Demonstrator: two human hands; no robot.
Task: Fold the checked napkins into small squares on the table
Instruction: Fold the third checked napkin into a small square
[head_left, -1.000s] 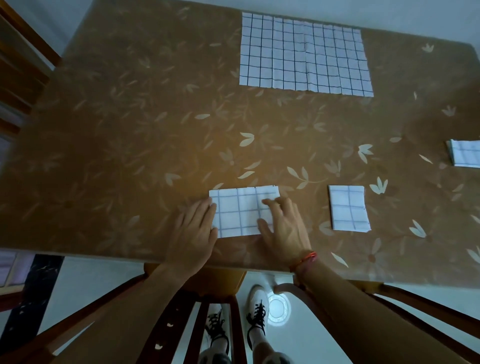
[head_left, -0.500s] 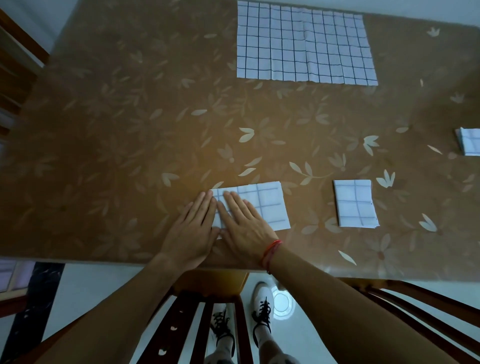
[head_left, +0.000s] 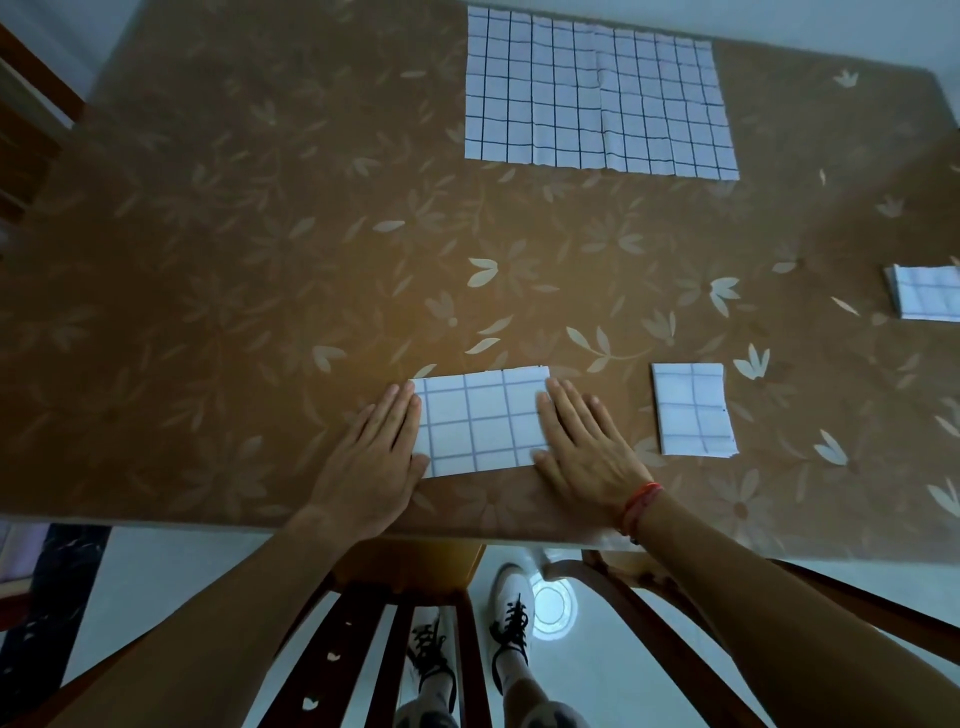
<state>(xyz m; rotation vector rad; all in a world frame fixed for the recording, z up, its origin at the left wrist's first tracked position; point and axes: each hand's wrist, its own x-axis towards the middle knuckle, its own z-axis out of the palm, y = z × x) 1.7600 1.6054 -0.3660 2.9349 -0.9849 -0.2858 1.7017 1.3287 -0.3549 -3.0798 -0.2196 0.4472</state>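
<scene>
Half-folded napkin (head_left: 480, 422) lies flat as a rectangle near the table's front edge, long side running left-right. Left hand (head_left: 371, 457) flat, palm down, fingers together, pressing the napkin's left end. Right hand (head_left: 584, 447) same posture on the right end, fingers extended, nothing gripped by either. Red string bracelet (head_left: 640, 505) on the right wrist.

Finished small square (head_left: 693, 409) just to the right, apart from the hand. Another folded stack (head_left: 927, 292) at the far right, cut by the frame edge. Unfolded napkin (head_left: 597, 98) spread flat at the far side, creased down the middle, well apart from the rest.

Brown floral table (head_left: 234, 286). Wooden chair back (head_left: 405, 639) and white sneakers (head_left: 511, 605) visible below the front edge
</scene>
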